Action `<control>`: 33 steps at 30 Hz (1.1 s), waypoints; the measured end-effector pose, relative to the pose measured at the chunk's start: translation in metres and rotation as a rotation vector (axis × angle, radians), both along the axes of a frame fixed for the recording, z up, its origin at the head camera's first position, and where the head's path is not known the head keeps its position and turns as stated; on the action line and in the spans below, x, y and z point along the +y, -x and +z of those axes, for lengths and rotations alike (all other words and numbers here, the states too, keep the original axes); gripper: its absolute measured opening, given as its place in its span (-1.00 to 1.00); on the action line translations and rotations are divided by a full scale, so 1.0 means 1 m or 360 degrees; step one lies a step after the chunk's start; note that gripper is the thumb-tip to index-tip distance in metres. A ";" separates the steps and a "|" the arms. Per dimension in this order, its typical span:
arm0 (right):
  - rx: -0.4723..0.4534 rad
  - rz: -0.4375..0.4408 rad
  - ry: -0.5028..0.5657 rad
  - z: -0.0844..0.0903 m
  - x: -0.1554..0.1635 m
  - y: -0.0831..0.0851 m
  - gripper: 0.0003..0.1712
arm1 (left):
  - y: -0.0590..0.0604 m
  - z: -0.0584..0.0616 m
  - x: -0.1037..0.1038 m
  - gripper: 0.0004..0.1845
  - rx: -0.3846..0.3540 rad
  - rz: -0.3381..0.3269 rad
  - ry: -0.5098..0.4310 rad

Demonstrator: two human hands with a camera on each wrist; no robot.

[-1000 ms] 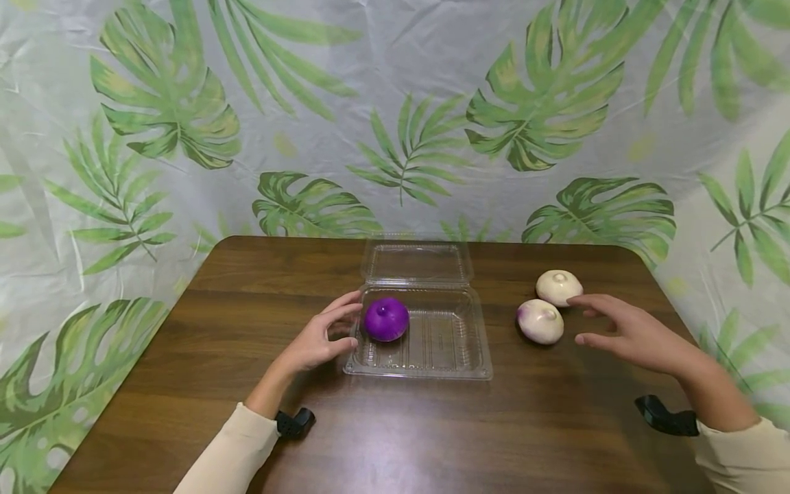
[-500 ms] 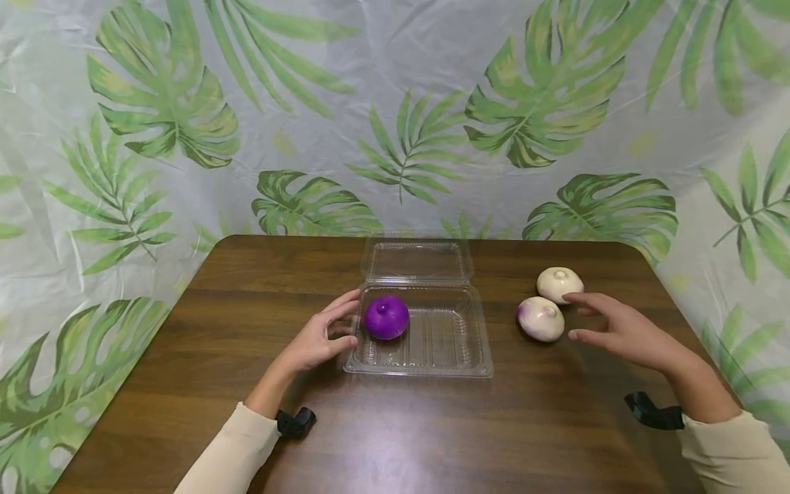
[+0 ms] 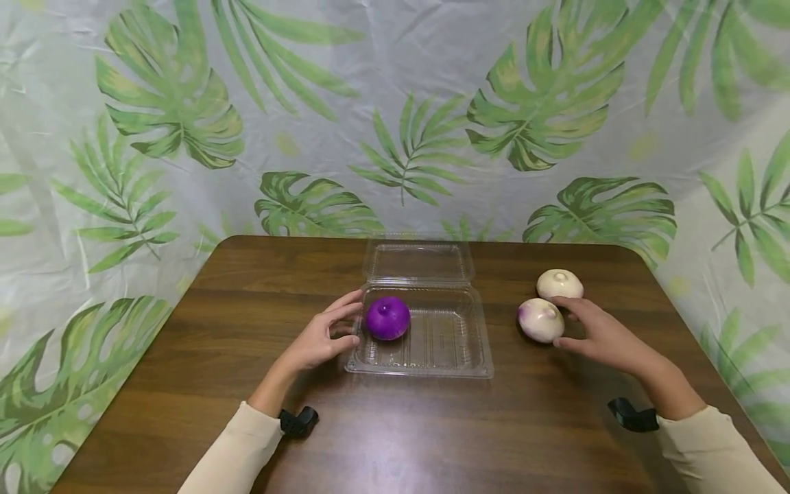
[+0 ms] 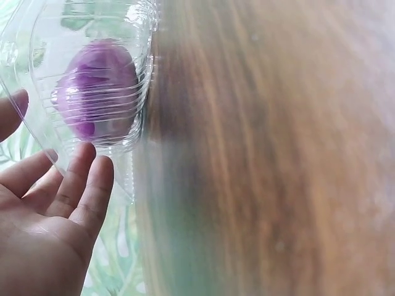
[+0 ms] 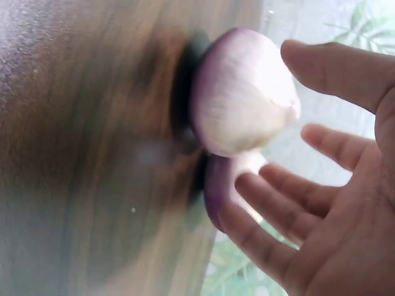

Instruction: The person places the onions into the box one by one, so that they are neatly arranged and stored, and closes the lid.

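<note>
A person's left hand (image 3: 321, 339), fingers loosely spread and holding nothing, rests at the left rim of an open clear clamshell container (image 3: 453, 357) with a purple onion (image 3: 387, 318) in its left end. To the container's right, across bare table (image 3: 395, 439), the right hand (image 3: 601, 333) reaches open-fingered around the nearer pale onion (image 3: 540, 320); another pale onion (image 3: 559, 284) sits just behind, nearer the table's far right edge.

Dark wooden counter (image 3: 395, 425): bears one open clear clamshell box (image 3: 432, 343) at centre; two pale onions (image 3: 540, 320) side by side, right.
</note>
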State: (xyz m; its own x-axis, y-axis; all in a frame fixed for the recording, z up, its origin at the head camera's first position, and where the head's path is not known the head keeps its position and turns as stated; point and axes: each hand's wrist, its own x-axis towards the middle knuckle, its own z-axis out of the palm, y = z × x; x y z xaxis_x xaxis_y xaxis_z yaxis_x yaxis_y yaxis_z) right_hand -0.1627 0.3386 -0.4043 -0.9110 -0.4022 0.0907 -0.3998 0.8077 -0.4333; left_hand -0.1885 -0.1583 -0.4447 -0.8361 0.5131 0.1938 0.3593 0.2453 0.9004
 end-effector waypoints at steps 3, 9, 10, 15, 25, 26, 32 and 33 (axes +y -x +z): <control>0.0007 -0.0019 -0.0025 -0.004 -0.003 0.002 -0.16 | 0.000 0.001 0.000 -0.30 -0.0022 0.0007 0.0010; -0.0012 -0.0054 -0.0055 -0.008 -0.011 0.007 -0.22 | -0.001 0.000 0.002 -0.30 -0.0053 0.0017 0.0004; -0.0002 -0.0044 -0.0046 -0.009 -0.012 0.007 -0.23 | -0.001 0.000 0.002 -0.30 -0.0049 0.0018 -0.0001; 0.0081 0.0039 -0.0039 -0.011 -0.021 0.010 -0.29 | 0.000 0.000 0.003 -0.31 -0.0034 0.0014 -0.0021; 0.0022 0.0059 -0.0022 -0.015 -0.024 0.014 -0.24 | -0.001 0.000 0.004 -0.34 -0.0031 0.0015 -0.0049; 0.0015 0.0067 -0.0012 -0.016 -0.024 0.015 -0.23 | -0.001 0.000 0.004 -0.34 -0.0031 0.0014 -0.0049; 0.0026 0.0086 0.0028 -0.018 -0.023 0.016 -0.23 | -0.001 0.000 0.005 -0.33 -0.0038 0.0016 -0.0039; 0.0025 0.0084 0.0028 -0.018 -0.023 0.016 -0.23 | -0.001 0.000 0.005 -0.33 -0.0043 0.0017 -0.0034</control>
State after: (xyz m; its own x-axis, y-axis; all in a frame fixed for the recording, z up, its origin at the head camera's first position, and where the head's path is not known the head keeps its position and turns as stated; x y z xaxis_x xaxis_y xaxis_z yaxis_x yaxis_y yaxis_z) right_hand -0.1788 0.3156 -0.4226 -0.8870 -0.4478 0.1125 -0.4484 0.7777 -0.4405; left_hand -0.1878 -0.1534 -0.4445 -0.8467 0.5000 0.1819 0.3321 0.2296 0.9149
